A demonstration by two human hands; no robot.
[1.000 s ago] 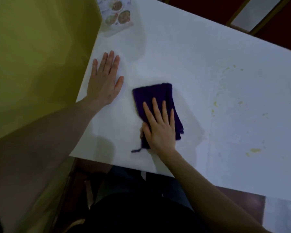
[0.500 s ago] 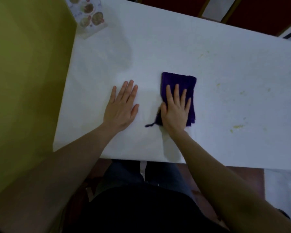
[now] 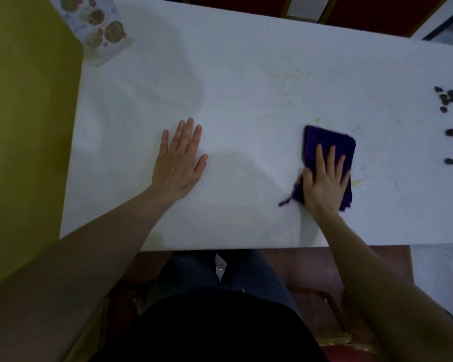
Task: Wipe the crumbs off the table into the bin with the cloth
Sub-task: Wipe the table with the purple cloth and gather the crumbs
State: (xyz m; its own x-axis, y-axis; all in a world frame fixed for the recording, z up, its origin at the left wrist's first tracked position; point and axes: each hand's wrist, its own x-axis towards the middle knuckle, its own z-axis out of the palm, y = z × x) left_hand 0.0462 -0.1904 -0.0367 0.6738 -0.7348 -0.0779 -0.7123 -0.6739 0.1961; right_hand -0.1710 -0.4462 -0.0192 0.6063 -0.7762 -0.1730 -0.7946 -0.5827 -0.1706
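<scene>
White and broad, the table (image 3: 246, 74) is filling most of the view, with a yellow-green wall (image 3: 24, 126) running along its left edge and dark red floor showing beyond its far side. A printed card with food pictures (image 3: 100, 27) is lying at the far left corner. The left hand (image 3: 179, 163) is lying flat on the table, palm down and fingers spread, grasping nothing. Well to its right, the right hand (image 3: 324, 181) is pressing flat on a folded purple cloth (image 3: 330, 139), fingers stretched out over it and not curled around it. The cloth is sticking out beyond the fingertips on the far side and a little past the hand on the right, and a loose thread is trailing from under the thumb side toward the near edge. Small yellowish crumbs (image 3: 357, 182) are lying scattered just to the right of the cloth and farther back on the table. Several dark bits (image 3: 449, 96) are sitting near the right edge, well apart from the cloth. No bin is showing.
</scene>
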